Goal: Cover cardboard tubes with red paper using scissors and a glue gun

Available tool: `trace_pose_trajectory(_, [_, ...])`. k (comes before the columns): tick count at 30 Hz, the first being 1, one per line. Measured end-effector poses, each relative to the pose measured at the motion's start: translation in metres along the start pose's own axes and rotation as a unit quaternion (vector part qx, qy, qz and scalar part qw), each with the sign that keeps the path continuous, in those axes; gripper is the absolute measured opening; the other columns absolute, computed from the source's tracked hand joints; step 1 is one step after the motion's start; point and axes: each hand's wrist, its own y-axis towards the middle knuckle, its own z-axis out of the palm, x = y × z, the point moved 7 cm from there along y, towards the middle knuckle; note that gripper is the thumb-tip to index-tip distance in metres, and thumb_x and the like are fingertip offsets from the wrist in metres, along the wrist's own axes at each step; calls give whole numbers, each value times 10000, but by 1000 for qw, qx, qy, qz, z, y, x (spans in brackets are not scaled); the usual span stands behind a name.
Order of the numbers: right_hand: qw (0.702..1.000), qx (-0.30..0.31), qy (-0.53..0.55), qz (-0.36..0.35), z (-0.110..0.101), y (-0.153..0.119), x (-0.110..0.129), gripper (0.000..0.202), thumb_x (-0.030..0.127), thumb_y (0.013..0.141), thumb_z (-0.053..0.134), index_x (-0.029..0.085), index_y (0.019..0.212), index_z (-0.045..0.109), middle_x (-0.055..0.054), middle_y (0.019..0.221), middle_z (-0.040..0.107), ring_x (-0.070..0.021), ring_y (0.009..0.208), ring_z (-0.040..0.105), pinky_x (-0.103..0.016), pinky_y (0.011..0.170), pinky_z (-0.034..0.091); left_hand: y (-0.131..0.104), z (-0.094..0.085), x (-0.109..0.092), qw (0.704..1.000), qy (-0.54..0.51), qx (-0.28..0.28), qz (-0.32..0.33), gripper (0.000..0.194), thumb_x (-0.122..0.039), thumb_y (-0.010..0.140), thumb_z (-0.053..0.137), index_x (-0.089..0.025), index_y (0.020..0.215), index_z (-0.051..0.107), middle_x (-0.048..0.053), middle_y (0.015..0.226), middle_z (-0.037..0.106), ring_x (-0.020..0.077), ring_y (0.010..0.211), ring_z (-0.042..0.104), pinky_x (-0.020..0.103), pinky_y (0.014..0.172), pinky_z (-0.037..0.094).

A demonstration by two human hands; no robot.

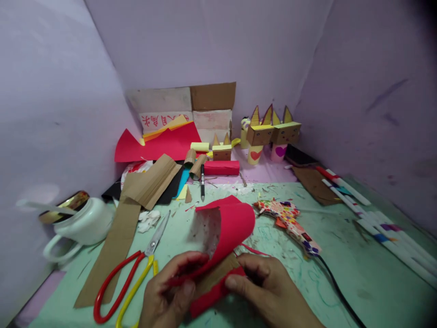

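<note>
Both hands hold a piece of red paper (235,228) around a brown cardboard tube (218,274). My left hand (174,287) grips the left side, its thumb in front and fingers behind. My right hand (262,282) pinches the right end, the thumb pressing a red edge onto the cardboard. The paper's free end curls up and away over the table. Scissors (150,250) with one red and one yellow handle lie left of my left hand. A flower-patterned glue gun (287,223) with a black cord rests beyond my right hand.
A white cup (88,223) and cardboard strips (119,255) are at left. Behind stand cardboard-headed figures (259,136), a red-wrapped roll (221,167), bare tubes (198,166), a pen (202,182) and red sheets (157,145). White markers (392,241) lie at right, near a phone (302,156).
</note>
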Motion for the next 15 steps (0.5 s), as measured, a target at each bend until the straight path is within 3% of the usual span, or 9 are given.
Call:
trace_pose_trajectory(4, [999, 0, 29, 32, -4, -2, -9, 122, 249, 678, 780, 210, 792, 761, -5, 751, 754, -158, 702, 671, -215, 644, 504, 1, 10, -11, 999, 4, 41, 0, 382, -500, 747, 675, -157, 871, 787, 98, 875, 759, 309, 864, 689, 305, 707, 548])
trace_pose_trajectory(8, [998, -6, 18, 66, -8, -4, -14, 161, 261, 637, 815, 207, 780, 765, -13, 744, 756, -172, 699, 672, -213, 636, 501, -1, 10, -20, 997, 42, 25, 56, 337, -487, 671, 739, -206, 849, 791, 69, 931, 757, 271, 870, 684, 290, 772, 538])
trace_pose_trajectory(15, [996, -45, -38, 74, -9, -8, -12, 165, 345, 616, 811, 222, 717, 766, -7, 667, 730, -176, 645, 640, -218, 586, 486, 0, 6, 0, 998, 0, 47, -38, 338, -482, 758, 677, -151, 754, 745, 55, 709, 728, 213, 696, 654, 273, 656, 536])
